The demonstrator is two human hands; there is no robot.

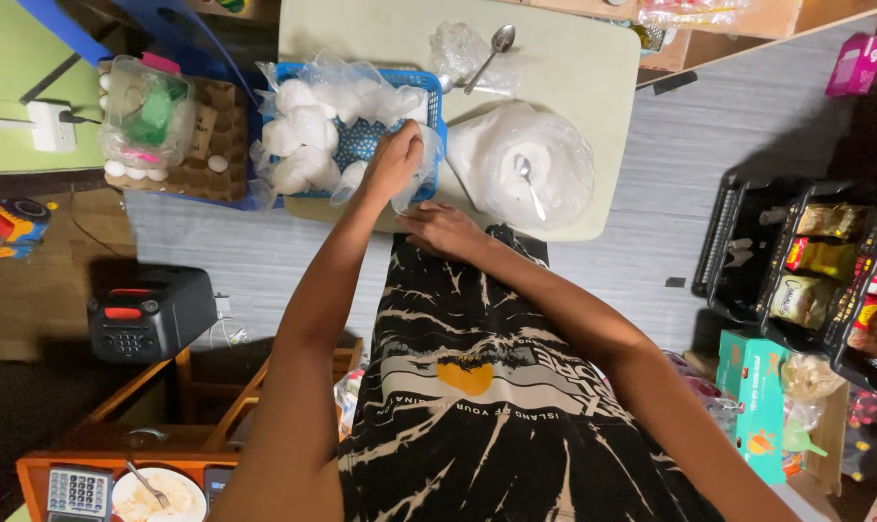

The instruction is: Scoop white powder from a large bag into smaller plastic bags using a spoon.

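My left hand (395, 159) reaches over the near edge of a blue plastic basket (431, 85) and is closed on a small clear plastic bag (414, 188). My right hand (445, 230) lies just below it at the front edge of the pale table (579, 68), fingertips by the bag's lower end; its grip is hidden. The basket holds several small clear bags filled with white powder (298, 130). To the right sits a large open bag of white powder (555, 155) with a spoon (530, 188) in it.
A second spoon (492, 53) and crumpled plastic lie at the table's back. A tray of eggs (202, 155) with a clear container (148, 111) stands left. A black box-shaped device (148, 314), black crates of snack packets (825, 271) and a green box (758, 406) are on the floor.
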